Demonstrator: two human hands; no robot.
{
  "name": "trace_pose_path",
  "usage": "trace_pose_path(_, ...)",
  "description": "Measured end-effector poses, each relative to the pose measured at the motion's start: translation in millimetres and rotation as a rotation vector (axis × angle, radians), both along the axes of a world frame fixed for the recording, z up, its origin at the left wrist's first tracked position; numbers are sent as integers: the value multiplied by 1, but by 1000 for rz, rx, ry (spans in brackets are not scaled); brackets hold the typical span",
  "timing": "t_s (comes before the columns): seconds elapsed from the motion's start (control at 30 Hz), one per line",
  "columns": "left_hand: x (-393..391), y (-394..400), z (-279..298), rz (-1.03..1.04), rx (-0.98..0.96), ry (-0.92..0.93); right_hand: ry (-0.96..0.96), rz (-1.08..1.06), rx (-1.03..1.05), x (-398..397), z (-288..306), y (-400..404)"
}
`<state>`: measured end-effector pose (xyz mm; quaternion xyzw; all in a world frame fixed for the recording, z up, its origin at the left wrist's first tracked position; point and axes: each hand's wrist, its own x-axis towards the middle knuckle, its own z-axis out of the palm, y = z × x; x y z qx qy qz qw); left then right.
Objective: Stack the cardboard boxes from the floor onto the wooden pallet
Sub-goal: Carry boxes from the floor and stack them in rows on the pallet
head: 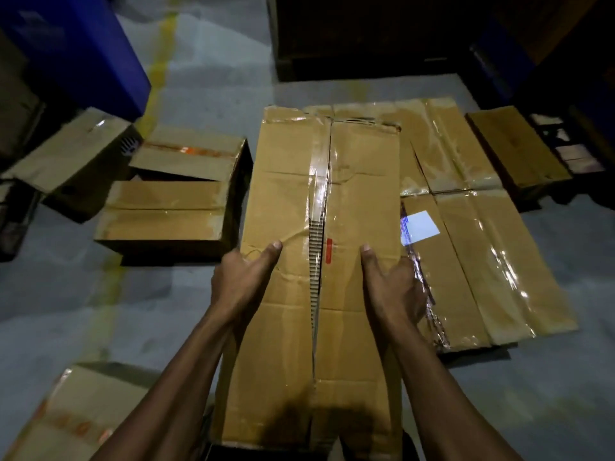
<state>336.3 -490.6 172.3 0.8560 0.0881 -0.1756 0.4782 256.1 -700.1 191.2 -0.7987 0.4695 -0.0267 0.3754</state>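
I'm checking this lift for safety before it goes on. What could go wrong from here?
1. The long box has a split, peeling tape seam along its top; it may open or sag when lifted.
2. The left hand and right hand hold only its side edges, so that grip could slip.

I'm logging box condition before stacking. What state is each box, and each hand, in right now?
long box: closed, centre tape seam torn, gripped on both sides.
left hand: grips the long box's left edge.
right hand: grips its right edge.
open-flap box: on the floor, top flap raised.
labelled box: lying flat, taped shut.
corner box: on the floor, taped.
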Motion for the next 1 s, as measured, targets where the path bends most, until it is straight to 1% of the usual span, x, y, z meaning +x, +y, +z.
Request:
trace_pose_path(0.07,-5,3,-19,12,-65,93,53,2,16,-6,-17,2)
trace_pose_path(0.17,-18,0,-43,90,-136,200,115,39,50,-15,-40,0)
trace_pose_path(0.33,-39,-21,-101,249,-154,316,169,135,117,-16,-100,-27)
trace_pose_path(0.43,-48,-36,-140,352,-176,345,213,192,175,-13,-145,-44)
trace_pose_path(0.6,-46,-60,-199,427,-182,393,216,196,224,-5,-216,-68)
trace_pose_path(0.77,-31,-81,-256,418,-157,405,183,214,233,5,-283,-91)
trace_pose_path(1.0,1,-102,-321,381,-116,409,93,251,219,25,-346,-117)
